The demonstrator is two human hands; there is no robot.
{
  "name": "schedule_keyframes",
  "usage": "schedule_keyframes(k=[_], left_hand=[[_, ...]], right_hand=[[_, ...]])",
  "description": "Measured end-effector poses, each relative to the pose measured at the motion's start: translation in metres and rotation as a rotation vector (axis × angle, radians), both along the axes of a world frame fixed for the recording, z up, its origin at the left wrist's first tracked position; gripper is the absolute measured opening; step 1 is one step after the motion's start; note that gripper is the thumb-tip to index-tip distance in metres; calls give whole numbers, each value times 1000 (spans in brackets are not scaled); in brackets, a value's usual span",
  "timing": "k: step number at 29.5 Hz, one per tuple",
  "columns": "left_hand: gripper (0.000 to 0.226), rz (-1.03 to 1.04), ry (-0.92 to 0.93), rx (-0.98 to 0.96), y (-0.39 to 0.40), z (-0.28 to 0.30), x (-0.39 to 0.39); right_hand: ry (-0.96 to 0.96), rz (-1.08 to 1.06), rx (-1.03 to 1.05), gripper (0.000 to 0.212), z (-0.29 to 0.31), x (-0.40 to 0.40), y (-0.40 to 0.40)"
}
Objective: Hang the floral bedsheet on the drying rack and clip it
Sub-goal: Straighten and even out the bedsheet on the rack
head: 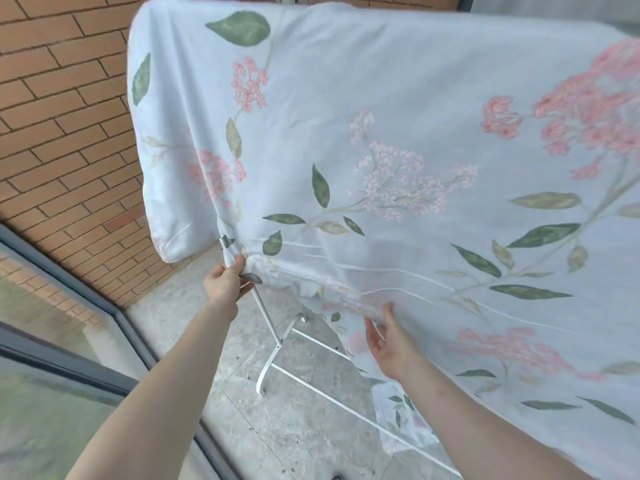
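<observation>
The floral bedsheet [398,150] is up and draped over the drying rack [273,341], pale blue-white cloth printed with pink blossom clusters and green leaves; it covers the rack's top completely and hangs down the near side in a broad, mostly smooth sheet; its left end wraps round the rack's end, and the lower corner there is bunched against the rack's slanted white leg; below the sheet's hem the rack shows its thin white tubes, a crossing joint and a curved foot on the floor; the hem near that joint is creased.
</observation>
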State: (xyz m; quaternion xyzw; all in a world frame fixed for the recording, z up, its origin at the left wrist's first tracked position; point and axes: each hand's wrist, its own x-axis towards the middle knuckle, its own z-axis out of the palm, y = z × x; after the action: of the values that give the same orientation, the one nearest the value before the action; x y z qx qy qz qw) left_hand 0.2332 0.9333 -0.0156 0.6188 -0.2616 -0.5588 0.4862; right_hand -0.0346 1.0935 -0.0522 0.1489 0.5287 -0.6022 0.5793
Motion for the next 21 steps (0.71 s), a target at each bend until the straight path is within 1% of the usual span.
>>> schedule_keyframes(k=[2, 4, 7, 10, 12, 14, 17, 21], left_hand=[[20, 20, -23, -8, 3, -3, 0], [22, 40, -52, -7, 3, -11, 0], [24, 43, -79, 21, 7, -31, 1], [23, 40, -113, 49, 11, -56, 4], [24, 38, -129, 67, 13, -73, 5], [27, 27, -154, 82, 13, -91, 5], [32, 27, -175, 104, 14, -114, 1], [31, 27, -187, 142, 7, -154, 0]], right_hand=[[-3, -18, 5, 58, -9, 0, -3], [20, -72, 16, 49, -15, 1, -11], [107, -132, 66, 38, -24, 4, -19], [281, -33, 209, 33, -39, 9, -10], [412, 49, 303, 34, -55, 10, 1], [511, 110, 353, 36, -71, 9, 7], [603, 162, 384, 38, -91, 9, 9], [674, 206, 415, 42, -119, 8, 4]])
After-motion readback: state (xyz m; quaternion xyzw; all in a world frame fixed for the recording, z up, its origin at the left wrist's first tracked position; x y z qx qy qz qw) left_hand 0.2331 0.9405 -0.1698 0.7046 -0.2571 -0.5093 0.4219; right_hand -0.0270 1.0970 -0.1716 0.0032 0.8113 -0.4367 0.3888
